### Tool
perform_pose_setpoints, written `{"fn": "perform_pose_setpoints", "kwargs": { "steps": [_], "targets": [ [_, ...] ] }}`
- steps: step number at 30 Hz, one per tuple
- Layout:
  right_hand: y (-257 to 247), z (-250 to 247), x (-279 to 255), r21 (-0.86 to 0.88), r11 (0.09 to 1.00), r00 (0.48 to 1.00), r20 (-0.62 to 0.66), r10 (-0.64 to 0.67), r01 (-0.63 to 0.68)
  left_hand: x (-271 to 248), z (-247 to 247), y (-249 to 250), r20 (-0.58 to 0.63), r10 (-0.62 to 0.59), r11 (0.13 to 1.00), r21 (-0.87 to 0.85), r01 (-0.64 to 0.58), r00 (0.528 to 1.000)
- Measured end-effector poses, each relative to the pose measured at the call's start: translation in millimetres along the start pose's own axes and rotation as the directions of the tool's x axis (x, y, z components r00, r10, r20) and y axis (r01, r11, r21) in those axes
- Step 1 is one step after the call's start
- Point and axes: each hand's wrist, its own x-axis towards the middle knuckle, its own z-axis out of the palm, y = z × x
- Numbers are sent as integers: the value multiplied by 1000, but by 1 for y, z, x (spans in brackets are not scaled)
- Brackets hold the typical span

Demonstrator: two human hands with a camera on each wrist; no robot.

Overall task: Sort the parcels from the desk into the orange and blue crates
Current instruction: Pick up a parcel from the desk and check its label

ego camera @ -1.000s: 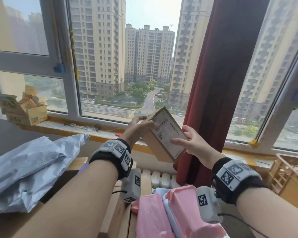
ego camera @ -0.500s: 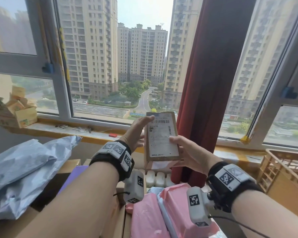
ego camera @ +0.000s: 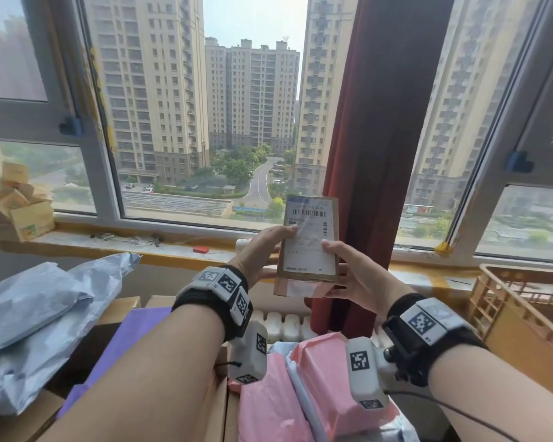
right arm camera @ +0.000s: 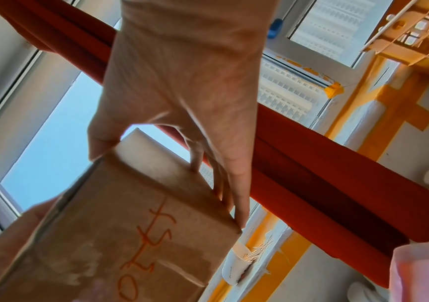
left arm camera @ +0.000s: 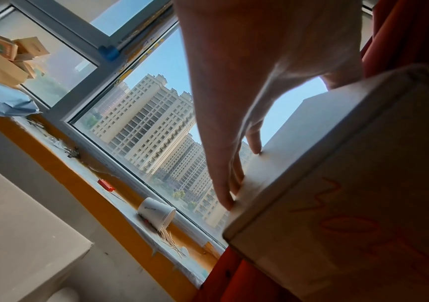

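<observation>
A small brown cardboard parcel (ego camera: 310, 240) with a white shipping label is held upright in front of the window, label facing me. My left hand (ego camera: 262, 250) grips its left edge, thumb on the label. My right hand (ego camera: 351, 269) grips its right edge and lower corner. The left wrist view shows the parcel (left arm camera: 350, 183) from below with my fingers (left arm camera: 226, 183) along its side. In the right wrist view the parcel (right arm camera: 135, 224) has orange handwriting on its underside. An orange crate (ego camera: 524, 301) stands at the right. No blue crate is in view.
Pink parcels (ego camera: 320, 387), a purple one (ego camera: 131, 339) and a grey-blue plastic mailer (ego camera: 35, 320) lie on the desk below my arms. A red curtain (ego camera: 380, 138) hangs behind the parcel. The windowsill holds cardboard boxes (ego camera: 20, 212) and a tipped white cup (left arm camera: 156, 212).
The parcel has been turned from tilted to upright with its label facing me, and both hands have settled on its sides. The view has shifted slightly downward.
</observation>
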Motion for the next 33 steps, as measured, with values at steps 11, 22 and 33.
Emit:
{"fn": "perform_pose_setpoints", "kwargs": {
  "steps": [11, 22, 33],
  "targets": [
    [-9, -44, -29, 14, 1000, 996, -86, -3, 4, 7, 51, 6, 60, 29, 1000, -5, -29, 998],
    [-17, -107, -69, -23, 999, 985, -166, -46, 43, 10, 122, 11, 122, 54, 998, 9, -56, 991],
    [-18, -186, -152, 60, 997, 962, -271, -22, 40, 16, 242, 11, 160, 10, 998, -55, -1, 987]
  ]
}}
